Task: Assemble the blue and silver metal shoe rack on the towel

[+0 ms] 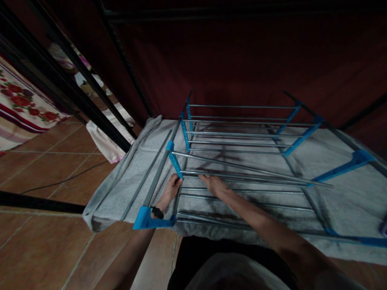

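Note:
A rack of grey metal tubes and blue plastic brackets lies on its side on a grey cloth. My left hand [171, 188], with a dark band at the wrist, has its fingers closed at the lower end of a blue bracket [174, 160]. Just to the right, my right hand [213, 183] is closed on a metal tube [248, 177] whose left end meets that bracket. Another tube [236, 162] slants from the bracket's upper part down past the blue bracket [338, 171] on the right. My fingertips are partly hidden.
A loose tube [148, 173] lies on the grey cloth [111, 197] at the left. Black metal posts [90, 104] stand at the left, before a dark red curtain [242, 60]. A cable [66, 177] crosses the tiled floor [39, 249]. A striped cloth [105, 137] lies there too.

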Motion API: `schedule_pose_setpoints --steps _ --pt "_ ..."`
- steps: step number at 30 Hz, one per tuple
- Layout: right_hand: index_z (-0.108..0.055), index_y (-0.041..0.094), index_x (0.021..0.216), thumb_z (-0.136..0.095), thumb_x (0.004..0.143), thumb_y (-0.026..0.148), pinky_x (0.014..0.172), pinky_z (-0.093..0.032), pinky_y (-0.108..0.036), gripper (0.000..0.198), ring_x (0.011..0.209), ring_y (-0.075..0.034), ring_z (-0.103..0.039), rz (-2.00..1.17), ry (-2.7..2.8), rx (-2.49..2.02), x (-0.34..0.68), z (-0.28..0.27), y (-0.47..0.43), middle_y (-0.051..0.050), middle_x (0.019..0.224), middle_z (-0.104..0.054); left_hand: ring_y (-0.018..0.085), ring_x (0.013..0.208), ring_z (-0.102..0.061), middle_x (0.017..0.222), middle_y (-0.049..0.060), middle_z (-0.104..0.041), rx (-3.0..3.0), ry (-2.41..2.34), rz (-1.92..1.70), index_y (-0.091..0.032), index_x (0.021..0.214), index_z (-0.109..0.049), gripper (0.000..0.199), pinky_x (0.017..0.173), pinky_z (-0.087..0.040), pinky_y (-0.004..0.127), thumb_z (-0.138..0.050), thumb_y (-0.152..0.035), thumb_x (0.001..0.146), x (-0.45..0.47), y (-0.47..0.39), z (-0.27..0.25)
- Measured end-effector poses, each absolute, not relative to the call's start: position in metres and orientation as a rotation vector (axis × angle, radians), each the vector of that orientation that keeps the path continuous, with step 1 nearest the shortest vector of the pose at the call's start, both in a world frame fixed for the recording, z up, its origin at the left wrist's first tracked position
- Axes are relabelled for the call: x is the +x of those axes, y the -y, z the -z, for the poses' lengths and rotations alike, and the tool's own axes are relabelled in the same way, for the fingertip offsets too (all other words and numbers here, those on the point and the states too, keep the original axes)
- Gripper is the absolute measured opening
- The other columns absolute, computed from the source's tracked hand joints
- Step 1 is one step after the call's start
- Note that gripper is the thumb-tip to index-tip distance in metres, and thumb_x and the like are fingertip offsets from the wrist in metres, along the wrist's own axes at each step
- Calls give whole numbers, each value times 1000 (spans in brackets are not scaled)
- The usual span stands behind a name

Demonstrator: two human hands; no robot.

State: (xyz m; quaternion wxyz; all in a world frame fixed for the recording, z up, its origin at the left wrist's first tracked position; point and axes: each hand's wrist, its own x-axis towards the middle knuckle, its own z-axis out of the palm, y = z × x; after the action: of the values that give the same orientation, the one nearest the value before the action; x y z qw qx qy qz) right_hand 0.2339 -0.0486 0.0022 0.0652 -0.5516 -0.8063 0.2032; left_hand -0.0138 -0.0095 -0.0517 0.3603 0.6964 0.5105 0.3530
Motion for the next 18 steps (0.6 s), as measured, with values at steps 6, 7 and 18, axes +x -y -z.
schedule_pose_setpoints --steps 6,7,18 --pt "-54 25 133 -33 86 2 89 -47 -35 56 107 -25 -64 -666 2445 -1637 235 3 45 -10 124 -66 21 96 -56 99 7 -62 1807 -1333 -890 -17 97 -63 19 95 -45 38 -50 -30 91 -14 9 50" --pt "-54 25 133 -33 87 2 89 -47 -35 55 107 -25 -64 -668 2450 -1622 235 5 44 -9 124 -66 21 97 -56 100 7 -61 1814 -1332 -894 -17 97 -63 19 95 -45 38 -50 -30 91 -14 9 50" --pt "-56 23 126 -36 91 11 90 -44 -30 42 106 -21 -62 -715 2444 -1584 238 7 38 -7 121 -67 22 97 -56 98 7 -62 1801 -1316 -943 -17 94 -65 19 97 -44 39 -50 -28 90 -13 10 51"
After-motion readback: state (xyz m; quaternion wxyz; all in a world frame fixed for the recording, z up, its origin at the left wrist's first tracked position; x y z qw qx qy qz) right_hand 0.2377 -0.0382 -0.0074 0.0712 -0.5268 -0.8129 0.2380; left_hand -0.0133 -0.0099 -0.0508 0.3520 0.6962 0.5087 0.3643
